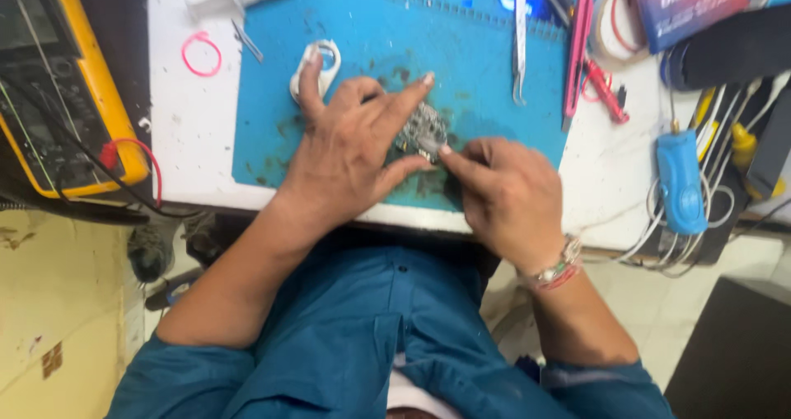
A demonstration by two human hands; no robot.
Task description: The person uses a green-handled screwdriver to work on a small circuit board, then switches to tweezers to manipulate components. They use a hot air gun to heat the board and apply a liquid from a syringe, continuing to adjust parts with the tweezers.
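Tiny circuit board [422, 128] pinned mid blue mat [346, 139], looks light, stiff and fragile.
Left hand [350, 151] pinches its edges between thumb and forefinger; right hand [503, 192] nips something small against it. Edges seem safest.

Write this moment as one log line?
left hand: steadies small circuit board | right hand: pinches board edge | surface: blue mat
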